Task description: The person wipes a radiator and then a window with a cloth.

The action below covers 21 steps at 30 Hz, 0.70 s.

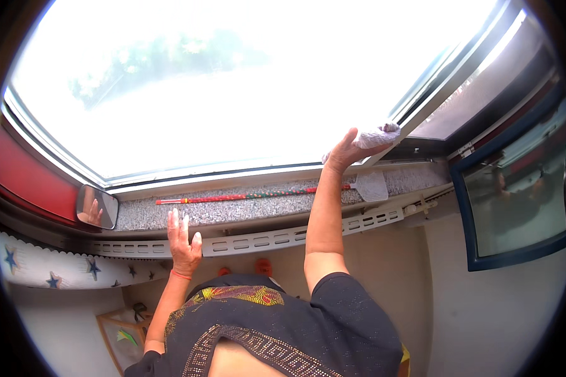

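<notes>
My right hand [348,152] is closed on a white cloth [377,135], pressed at the lower right corner of the bright window [201,119], beside its frame. Part of the cloth sticks out past my fingers. My left hand [183,242] is raised near the front edge of the speckled stone sill [144,217], fingers stretched out and holding nothing. Between the hands, a fly swatter [374,186] lies along the sill, its red patterned handle [245,196] pointing left and its pale head below my right wrist.
A small mirror [98,206] leans at the sill's left end. A white slotted rail [258,242] runs under the sill. At the right stands an open, dark-framed window sash [516,195]. A white curtain with blue stars [69,267] hangs at the left.
</notes>
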Motion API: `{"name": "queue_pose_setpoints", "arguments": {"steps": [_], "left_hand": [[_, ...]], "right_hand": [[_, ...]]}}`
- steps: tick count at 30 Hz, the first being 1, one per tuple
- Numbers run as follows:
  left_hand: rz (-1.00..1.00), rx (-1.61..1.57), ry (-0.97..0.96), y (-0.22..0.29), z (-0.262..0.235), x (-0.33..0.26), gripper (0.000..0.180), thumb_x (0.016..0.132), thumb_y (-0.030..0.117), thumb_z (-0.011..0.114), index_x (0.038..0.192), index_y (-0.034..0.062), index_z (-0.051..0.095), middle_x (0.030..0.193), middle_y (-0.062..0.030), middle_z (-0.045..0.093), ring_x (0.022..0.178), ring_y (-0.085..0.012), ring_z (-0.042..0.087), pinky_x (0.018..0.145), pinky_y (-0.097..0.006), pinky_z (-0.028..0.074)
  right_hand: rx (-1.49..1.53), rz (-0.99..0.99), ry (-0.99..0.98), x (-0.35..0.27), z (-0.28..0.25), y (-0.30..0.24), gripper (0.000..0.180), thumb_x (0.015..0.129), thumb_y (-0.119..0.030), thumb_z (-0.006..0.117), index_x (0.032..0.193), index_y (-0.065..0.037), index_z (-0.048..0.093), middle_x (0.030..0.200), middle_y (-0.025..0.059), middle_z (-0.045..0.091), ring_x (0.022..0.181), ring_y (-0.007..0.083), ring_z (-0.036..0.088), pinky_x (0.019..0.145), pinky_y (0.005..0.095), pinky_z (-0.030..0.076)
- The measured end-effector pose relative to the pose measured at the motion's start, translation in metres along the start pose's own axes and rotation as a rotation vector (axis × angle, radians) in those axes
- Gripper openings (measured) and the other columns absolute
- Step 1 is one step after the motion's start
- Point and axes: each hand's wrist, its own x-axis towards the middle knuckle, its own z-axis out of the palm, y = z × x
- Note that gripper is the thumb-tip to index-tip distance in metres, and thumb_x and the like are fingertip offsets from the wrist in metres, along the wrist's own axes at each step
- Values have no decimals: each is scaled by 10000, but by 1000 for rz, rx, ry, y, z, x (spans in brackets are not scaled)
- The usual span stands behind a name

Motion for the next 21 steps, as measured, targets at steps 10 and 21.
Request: {"name": "queue_pose_setpoints", "arguments": {"steps": [10, 21], "left_hand": [[-119, 35, -19, -13, 3, -23, 421, 831, 95, 520, 1224, -52, 491, 1432, -249, 324, 1342, -417, 284, 1096, -479, 243], [-95, -35, 96, -5, 37, -2, 430, 849, 117, 516, 1249, -34, 468, 1427, -244, 336, 1338, -420, 289, 1100, -491, 230]], "right_hand": [[-364, -427, -103, 50, -11, -13, 764, 922, -380, 439, 1473, -41, 33, 1487, 251, 137, 1362, 446, 184, 1110, 566, 98], [-162, -599, 56, 254, 24, -152, 450, 863, -393, 553, 1169, -78, 457, 1142, 135, 519, 1110, 285, 520, 990, 460, 419]]}}
